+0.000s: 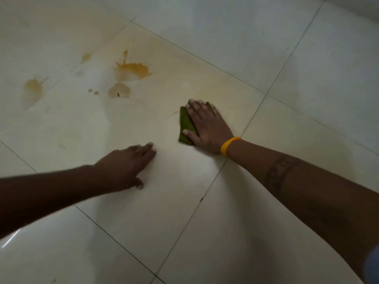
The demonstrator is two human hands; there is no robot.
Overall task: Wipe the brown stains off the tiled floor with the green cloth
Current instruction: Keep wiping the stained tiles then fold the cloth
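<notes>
The right hand (207, 128) lies flat with straight, spread fingers on the folded green cloth (185, 128), pressing it to the pale tiled floor (307, 78); a yellow band (228, 146) circles that wrist. The left hand (125, 167) rests on the same tile nearer the person, fingers extended and holding nothing. The brown stains (133, 70) sit well apart from the cloth, up and to the left: one large orange-brown splash, a paler ring just below it, and smaller blotches further left.

Bare tiled floor (205, 58) lies open beyond the brown stains (133, 69).
</notes>
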